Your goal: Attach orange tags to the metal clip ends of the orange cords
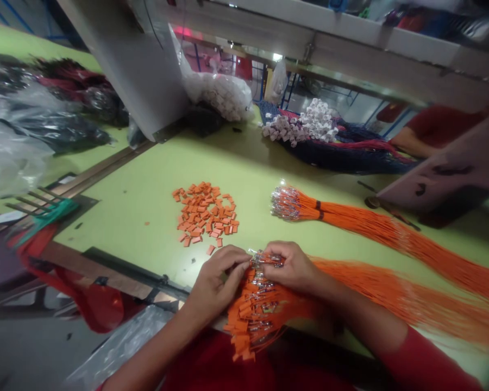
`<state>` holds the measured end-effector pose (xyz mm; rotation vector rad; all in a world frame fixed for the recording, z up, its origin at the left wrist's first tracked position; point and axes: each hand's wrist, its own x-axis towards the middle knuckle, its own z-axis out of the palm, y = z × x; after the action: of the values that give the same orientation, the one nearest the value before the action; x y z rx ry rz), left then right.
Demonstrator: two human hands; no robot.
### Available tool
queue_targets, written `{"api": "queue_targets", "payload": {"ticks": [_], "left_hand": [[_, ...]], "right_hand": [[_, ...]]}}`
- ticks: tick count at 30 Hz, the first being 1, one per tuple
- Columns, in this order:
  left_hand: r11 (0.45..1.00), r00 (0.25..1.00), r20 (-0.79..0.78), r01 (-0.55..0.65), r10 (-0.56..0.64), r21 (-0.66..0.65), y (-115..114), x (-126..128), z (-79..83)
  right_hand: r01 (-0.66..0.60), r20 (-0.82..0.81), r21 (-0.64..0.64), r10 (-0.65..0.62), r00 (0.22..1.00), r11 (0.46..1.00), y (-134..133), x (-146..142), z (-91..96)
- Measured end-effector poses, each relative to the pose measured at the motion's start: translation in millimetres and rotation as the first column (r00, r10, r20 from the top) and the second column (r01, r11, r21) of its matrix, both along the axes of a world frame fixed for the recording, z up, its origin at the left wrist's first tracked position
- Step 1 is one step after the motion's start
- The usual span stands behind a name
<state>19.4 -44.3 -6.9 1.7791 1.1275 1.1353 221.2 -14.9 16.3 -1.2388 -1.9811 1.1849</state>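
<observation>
Matt orange plastic tags (206, 214), glossy orange cords (391, 233), smooth green tabletop (138, 217)

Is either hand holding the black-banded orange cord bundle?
No, that bundle lies on the green table, apart from the left hand and right hand, which are at another orange bundle.

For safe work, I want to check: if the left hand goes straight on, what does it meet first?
The left hand would probably meet the shiny ends of the orange wire bundle first; depth is unclear.

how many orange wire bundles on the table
2. The banded orange wire bundle lies mid-table; the second orange wire bundle lies under the left hand and right hand. Others could be hidden.
</observation>
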Motion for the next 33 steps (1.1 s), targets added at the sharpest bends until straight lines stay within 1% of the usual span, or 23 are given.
{"api": "queue_targets", "payload": {"ticks": [2, 3, 5, 7, 9, 11, 12, 13, 14, 15, 17, 19, 20, 22, 25, 27, 30, 33], "left_hand": [[1.0, 1.0, -0.006, -0.008, 0.008, 0.004, -1, 1, 0.7], [1.0, 1.0, 0.008, -0.015, 0.015, -0.022, -1, 1, 0.8], [0.992, 0.998, 0.062, -0.02, 0.028, -0.127, -1, 1, 0.2], [0.961, 0.99, 0.136, -0.002, 0.042, -0.276, -2, 1, -0.7], [0.914, 0.976, 0.209, 0.025, 0.066, -0.406, -2, 1, -1.8], [0.881, 0.963, 0.253, 0.044, 0.088, -0.47, -3, 1, -2.9], [0.877, 0.961, 0.26, 0.047, 0.09, -0.478, -3, 1, -3.3], [0.882, 0.963, 0.255, 0.046, 0.085, -0.468, -3, 1, -3.5], [0.9, 0.968, 0.238, 0.037, 0.075, -0.434, -3, 1, -3.5], [0.927, 0.976, 0.211, 0.022, 0.062, -0.374, -3, 1, -3.2], [0.977, 0.99, 0.138, 0.004, 0.026, -0.212, -3, 2, -2.4], [0.995, 0.997, 0.081, 0.026, -0.019, -0.093, -4, 4, -1.6], [0.996, 0.997, 0.072, 0.039, -0.033, -0.078, -4, 5, -1.5], [0.994, 0.996, 0.091, 0.03, -0.02, -0.109, -6, 8, -2.1], [0.984, 0.989, 0.13, -0.047, 0.07, -0.174, -10, 12, -4.7], [0.978, 0.984, 0.139, -0.08, 0.108, -0.193, -12, 14, -6.8], [0.977, 0.982, 0.141, -0.1, 0.128, -0.191, -17, 18, -8.7], [0.983, 0.988, 0.089, -0.111, 0.125, -0.143, -20, 16, -8.9]], "right_hand": [[0.009, 0.004, -0.015, -0.009, 1.0, 1.0, 0, 0, -0.5], [0.015, -0.002, -0.036, -0.015, 1.0, 0.999, 0, 0, -0.3], [0.018, -0.032, -0.11, -0.022, 0.999, 0.994, -1, -1, 1.2], [0.013, -0.064, -0.194, -0.026, 0.998, 0.981, -2, 0, 3.4], [0.007, -0.081, -0.244, -0.027, 0.996, 0.97, -2, 0, 5.7], [0.006, -0.09, -0.263, -0.031, 0.995, 0.965, -1, 1, 7.1], [0.005, -0.094, -0.273, -0.031, 0.995, 0.962, -1, 1, 7.4], [0.005, -0.096, -0.281, -0.034, 0.995, 0.96, -1, 1, 7.4], [0.007, -0.096, -0.289, -0.036, 0.995, 0.957, -1, 1, 7.1], [0.007, -0.093, -0.291, -0.036, 0.995, 0.957, -1, 0, 6.6], [0.004, -0.082, -0.272, -0.028, 0.996, 0.962, -1, 0, 5.0], [0.005, -0.066, -0.219, -0.02, 0.998, 0.976, -1, -1, 3.4], [0.006, -0.058, -0.188, -0.017, 0.998, 0.982, -1, -1, 2.8], [0.002, -0.051, -0.146, -0.009, 0.999, 0.989, -1, -1, 2.5], [-0.031, -0.048, -0.145, 0.024, 0.999, 0.989, -1, 1, 3.3], [-0.046, -0.04, -0.141, 0.04, 0.998, 0.989, -1, 0, 3.5], [-0.045, -0.047, -0.129, 0.039, 0.998, 0.991, -3, -1, 2.3], [-0.034, -0.084, -0.163, 0.02, 0.996, 0.986, -3, -2, 0.9]]}}
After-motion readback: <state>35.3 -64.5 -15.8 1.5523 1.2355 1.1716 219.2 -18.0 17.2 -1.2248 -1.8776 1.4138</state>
